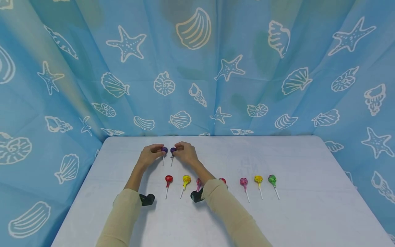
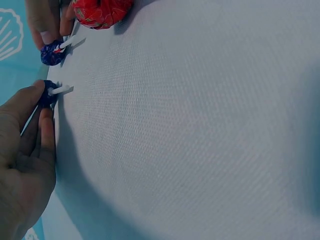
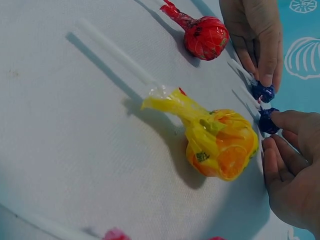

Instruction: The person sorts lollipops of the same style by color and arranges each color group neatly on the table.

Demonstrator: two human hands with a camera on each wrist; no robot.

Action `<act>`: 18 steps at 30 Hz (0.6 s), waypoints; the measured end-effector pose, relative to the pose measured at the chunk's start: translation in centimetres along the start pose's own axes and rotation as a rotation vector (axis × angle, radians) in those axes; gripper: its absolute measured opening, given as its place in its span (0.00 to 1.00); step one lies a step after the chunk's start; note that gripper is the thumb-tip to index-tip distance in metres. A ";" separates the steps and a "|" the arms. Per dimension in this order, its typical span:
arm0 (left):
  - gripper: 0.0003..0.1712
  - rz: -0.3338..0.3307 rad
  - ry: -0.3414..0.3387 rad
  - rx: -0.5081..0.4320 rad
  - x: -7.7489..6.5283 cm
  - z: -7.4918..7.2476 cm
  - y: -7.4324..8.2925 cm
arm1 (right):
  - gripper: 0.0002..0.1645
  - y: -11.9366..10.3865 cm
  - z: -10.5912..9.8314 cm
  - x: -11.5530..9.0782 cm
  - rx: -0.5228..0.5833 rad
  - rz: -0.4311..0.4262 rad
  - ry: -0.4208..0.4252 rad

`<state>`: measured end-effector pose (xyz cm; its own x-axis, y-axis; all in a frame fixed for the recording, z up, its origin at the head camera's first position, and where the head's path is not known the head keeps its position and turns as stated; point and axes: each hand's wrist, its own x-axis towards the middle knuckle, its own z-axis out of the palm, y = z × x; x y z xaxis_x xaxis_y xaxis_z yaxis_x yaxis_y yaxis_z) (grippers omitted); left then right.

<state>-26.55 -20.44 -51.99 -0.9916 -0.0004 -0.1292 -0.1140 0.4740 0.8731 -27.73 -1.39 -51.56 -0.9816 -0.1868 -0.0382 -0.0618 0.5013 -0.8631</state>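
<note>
Near the far edge of the table, my left hand [image 1: 148, 155] pinches the head of a dark blue-purple lollipop [image 1: 164, 150] between thumb and fingers. Just to its right, a second dark blue-purple lollipop [image 1: 173, 150] is pinched by my right hand [image 1: 186, 153]. A small gap separates the two heads, and both white sticks point toward me. In the left wrist view, the left-hand lollipop [image 2: 48, 94] is at the tabletop, its stick turned toward the camera. The right wrist view shows the right-hand lollipop [image 3: 269, 121] under the thumb.
Nearer me, a row of wrapped lollipops crosses the white table [image 1: 308, 212]: red [image 1: 168, 178], yellow [image 1: 186, 179], pink [image 1: 243, 181], orange-yellow [image 1: 258, 179] and green [image 1: 272, 179]. My right forearm partly covers another pink one [image 1: 199, 181] and another red one. A shell-patterned blue curtain [image 1: 197, 68] hangs behind.
</note>
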 end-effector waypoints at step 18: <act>0.28 0.055 0.044 -0.010 -1.4 -0.3 0.1 | 0.15 0.5 -4.3 -2.0 -0.033 -0.064 -0.115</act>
<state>-25.20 -20.67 -51.63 -0.9981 -0.0137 -0.0599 -0.0594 0.4656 0.8830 -26.59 2.87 -49.74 -0.9483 -0.3144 -0.0430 -0.1313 0.5122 -0.8488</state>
